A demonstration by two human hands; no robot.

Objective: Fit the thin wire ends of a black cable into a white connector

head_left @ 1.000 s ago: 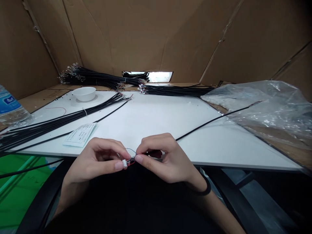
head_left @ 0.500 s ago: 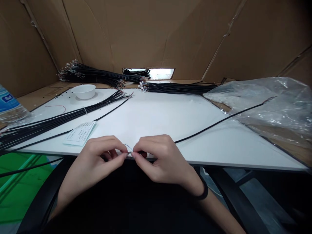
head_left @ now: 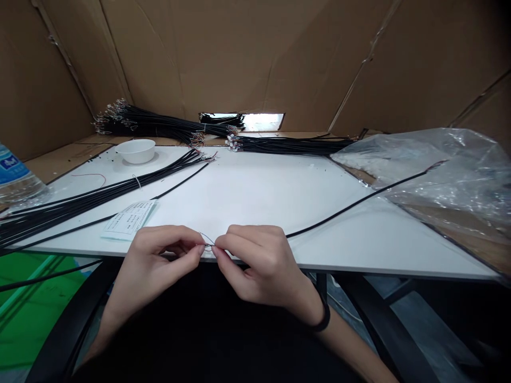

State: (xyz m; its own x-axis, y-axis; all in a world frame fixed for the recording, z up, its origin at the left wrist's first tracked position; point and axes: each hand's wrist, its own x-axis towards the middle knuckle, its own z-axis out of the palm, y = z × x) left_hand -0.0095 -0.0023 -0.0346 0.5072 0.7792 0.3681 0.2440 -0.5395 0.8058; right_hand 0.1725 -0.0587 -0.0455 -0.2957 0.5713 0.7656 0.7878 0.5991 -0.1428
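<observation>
At the table's front edge, my left hand (head_left: 165, 260) pinches the thin wires (head_left: 207, 239) that fan out between my two hands. Opposite it, my right hand (head_left: 259, 266) is closed on the end of a black cable (head_left: 343, 213), fingertips close to those of the left. From behind the right hand the cable runs up to the right, its far end showing fine bare-looking wires. What lies inside each pinch is mostly covered by fingers. A printed paper label (head_left: 128, 221) lies just beyond my left hand.
A bundle of black cables (head_left: 99, 191) crosses the left side, below a white bowl (head_left: 136, 151). More cable bundles (head_left: 291, 144) lie along the cardboard wall (head_left: 231, 58). A plastic bag (head_left: 451, 181) lies right; a water bottle (head_left: 16, 175) stands at far left.
My fingertips have drawn slightly apart, so more of the thin wires shows between them. The cable's far end has dipped a little to the left.
</observation>
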